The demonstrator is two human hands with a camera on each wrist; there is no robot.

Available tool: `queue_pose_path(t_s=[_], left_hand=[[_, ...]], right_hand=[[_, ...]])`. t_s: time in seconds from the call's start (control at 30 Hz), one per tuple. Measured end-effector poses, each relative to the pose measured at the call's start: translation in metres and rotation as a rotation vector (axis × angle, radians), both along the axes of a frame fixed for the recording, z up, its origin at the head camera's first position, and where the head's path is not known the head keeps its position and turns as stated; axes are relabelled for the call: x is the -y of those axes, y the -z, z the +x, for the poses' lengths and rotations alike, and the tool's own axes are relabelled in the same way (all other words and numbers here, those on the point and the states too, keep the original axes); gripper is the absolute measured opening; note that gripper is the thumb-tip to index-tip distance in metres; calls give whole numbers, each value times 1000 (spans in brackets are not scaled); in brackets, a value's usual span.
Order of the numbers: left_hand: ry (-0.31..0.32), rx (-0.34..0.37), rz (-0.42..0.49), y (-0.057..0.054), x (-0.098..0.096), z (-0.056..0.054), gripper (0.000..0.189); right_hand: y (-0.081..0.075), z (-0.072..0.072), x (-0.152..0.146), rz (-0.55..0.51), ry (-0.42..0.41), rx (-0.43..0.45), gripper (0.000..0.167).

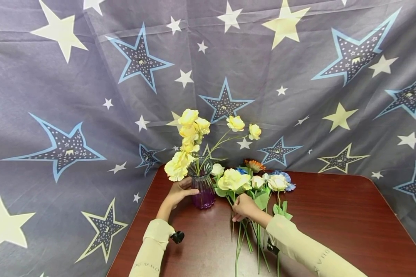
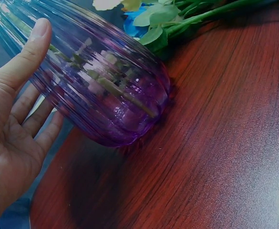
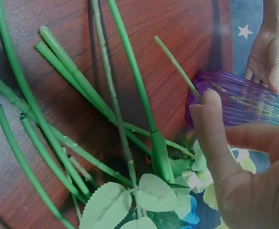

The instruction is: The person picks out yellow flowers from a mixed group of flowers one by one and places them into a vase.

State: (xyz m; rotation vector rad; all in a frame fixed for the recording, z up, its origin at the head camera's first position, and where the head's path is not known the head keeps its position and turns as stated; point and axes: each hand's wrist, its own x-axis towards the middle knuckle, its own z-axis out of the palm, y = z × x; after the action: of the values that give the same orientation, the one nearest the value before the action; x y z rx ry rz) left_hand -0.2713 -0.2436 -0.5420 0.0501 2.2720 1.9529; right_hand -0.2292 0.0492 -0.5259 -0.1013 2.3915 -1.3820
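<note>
A ribbed glass vase (image 1: pixel 202 192), purple at its base, stands on the table with yellow flowers (image 1: pixel 188 134) in it. My left hand (image 1: pixel 179 194) is at the vase's left side, its thumb touching the glass and its fairly straight fingers reaching behind; the palm (image 2: pixel 10 157) stays off the glass. My right hand (image 1: pixel 246 207) pinches the thin green stem (image 3: pixel 175 62) of a pale yellow flower (image 1: pixel 234 180) between thumb and fingers. The stem's cut end sticks out past the fingertips. That flower's head is above the hand, in front of other blooms.
Right of the vase lie white roses (image 1: pixel 278 182), an orange flower (image 1: pixel 254 166) and blue flowers (image 1: pixel 291 181), their long green stems (image 1: pixel 258 246) pointing towards me. The red-brown wooden table (image 1: pixel 332 215) meets a star-patterned cloth (image 1: pixel 208 57) at the back.
</note>
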Motion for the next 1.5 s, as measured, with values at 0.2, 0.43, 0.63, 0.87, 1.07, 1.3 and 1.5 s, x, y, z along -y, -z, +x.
queue_pose_path(t_s=[0.2, 0.43, 0.63, 0.87, 1.07, 1.3, 1.5], left_hand=[[4, -2, -6, 0, 0, 1, 78], [2, -3, -9, 0, 0, 1, 78], [4, -12, -8, 0, 0, 1, 77], [-1, -8, -7, 1, 0, 1, 78], [-1, -15, -6, 1, 0, 1, 78], [0, -19, 1, 1, 0, 1, 77], [0, -17, 0, -1, 0, 1, 78]], right_hand=[[1, 1, -3, -55, 22, 6, 20], [-2, 1, -8, -94, 29, -38, 10], [-6, 0, -13, -170, 0, -71, 10], [-8, -2, -19, -166, -26, -109, 8], [-19, -6, -24, -121, -42, -138, 11], [-40, -18, -36, -168, -118, -154, 8], [-54, -27, -46, -160, -113, -160, 9]])
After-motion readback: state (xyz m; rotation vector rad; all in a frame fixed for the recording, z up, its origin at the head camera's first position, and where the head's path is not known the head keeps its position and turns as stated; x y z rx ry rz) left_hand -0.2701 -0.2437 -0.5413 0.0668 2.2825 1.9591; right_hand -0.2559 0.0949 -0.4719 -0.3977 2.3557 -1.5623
